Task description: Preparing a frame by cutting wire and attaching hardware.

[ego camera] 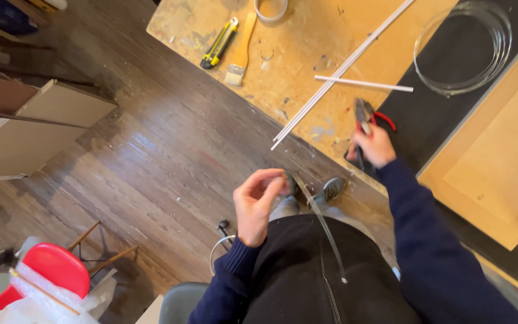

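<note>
Head camera looks straight down past a dark apron and two navy sleeves. At the lower left of the frame a red chair (pixel 52 270) stands under crumpled clear wrapping, and above it, at the left edge, pale boards (pixel 31 129) lie stacked on the dark wooden floor (pixel 151 162).

Near the middle, the left hand (pixel 258 203) is raised with its fingertips (pixel 280 180) pinched together on the upper end of a thin clear strip (pixel 322 225). The strip's long axis runs on a steep diagonal: its top sits at the pinch, just left of centre, and it points down and to the right across the apron, ending free near the lower middle of the frame. Two grey shoes (pixel 331 189) show just behind it.

Along the top, a yellow worktable (pixel 307 36) holds a yellow utility knife (pixel 220 43), a paintbrush (pixel 241 51) and long white rods (pixel 343 69) lying diagonally from upper right to lower left, with one short rod crossing them.

Right of centre, the right hand (pixel 373 147) is closed in a fist around the handles of red-handled pliers (pixel 367 117), whose nose points toward the top of the frame, over the table's edge. Farther right a coil of clear tubing (pixel 466 48) rests on a black surface, beside a tan board (pixel 499 156).
</note>
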